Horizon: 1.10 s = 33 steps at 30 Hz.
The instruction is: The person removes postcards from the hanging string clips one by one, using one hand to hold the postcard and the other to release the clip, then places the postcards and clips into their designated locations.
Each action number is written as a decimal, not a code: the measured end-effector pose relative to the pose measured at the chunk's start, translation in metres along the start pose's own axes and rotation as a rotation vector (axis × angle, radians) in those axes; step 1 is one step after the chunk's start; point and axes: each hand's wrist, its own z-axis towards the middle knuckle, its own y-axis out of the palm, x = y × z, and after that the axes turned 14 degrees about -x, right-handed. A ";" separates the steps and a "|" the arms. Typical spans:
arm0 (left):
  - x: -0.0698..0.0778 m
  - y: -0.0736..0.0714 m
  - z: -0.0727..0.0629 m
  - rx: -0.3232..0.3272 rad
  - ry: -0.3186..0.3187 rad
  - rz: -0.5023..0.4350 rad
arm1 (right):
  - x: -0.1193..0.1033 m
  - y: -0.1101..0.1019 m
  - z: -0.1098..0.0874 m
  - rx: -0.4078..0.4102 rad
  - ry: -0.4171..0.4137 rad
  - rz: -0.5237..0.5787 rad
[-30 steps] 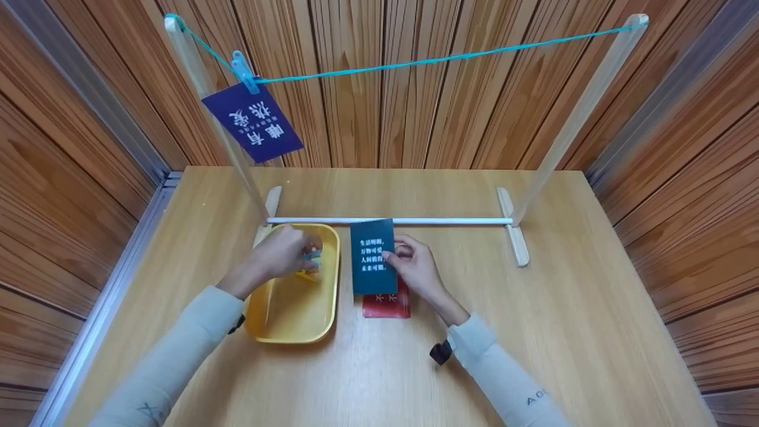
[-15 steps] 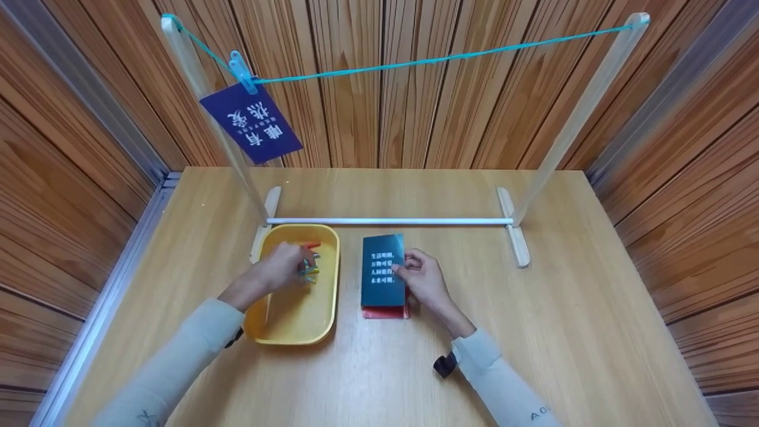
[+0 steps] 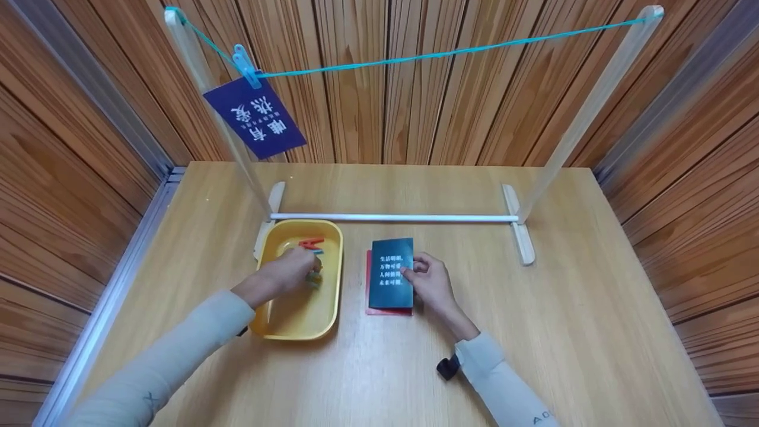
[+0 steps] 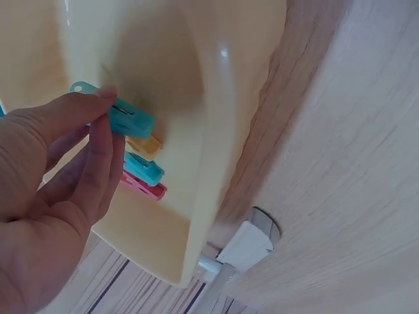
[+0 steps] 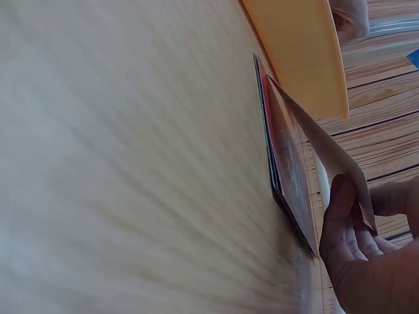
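Inside the yellow tray [image 3: 296, 320], my left hand [image 3: 287, 273] pinches a teal clothespin [image 4: 131, 121] between thumb and fingers. Below it in the left wrist view lie an orange clothespin [image 4: 146, 146], another teal clothespin [image 4: 144, 169] and a red clothespin [image 4: 145, 187]. My right hand [image 3: 436, 284] holds a dark green card [image 3: 390, 284] with white characters by its right edge. That card is tilted up over a small stack of cards [image 5: 288, 157] with a red one on top; one end stays close to the stack.
Behind the tray stands a wooden frame with a white bottom bar [image 3: 391, 218] and a teal string [image 3: 415, 57] between its posts. A blue clothespin [image 3: 245, 65] clips a dark blue card [image 3: 256, 117] to the string's left end. Wood-panelled walls [image 3: 356, 118] surround the table.
The right hand has brought the green card lower and nearer over the red card. The left hand has shifted among the clothespins, uncovering the red one.
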 end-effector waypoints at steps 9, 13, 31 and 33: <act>0.004 0.004 0.000 -0.021 -0.010 0.002 | 0.004 0.004 0.001 -0.004 0.038 -0.036; 0.006 0.007 -0.001 -0.010 0.014 0.071 | 0.004 0.008 -0.001 0.034 0.011 -0.130; 0.002 0.012 0.004 0.053 0.093 0.155 | -0.005 0.014 -0.002 0.046 0.093 -0.441; 0.002 0.013 0.004 0.054 0.091 0.167 | -0.005 0.014 -0.002 0.051 0.088 -0.453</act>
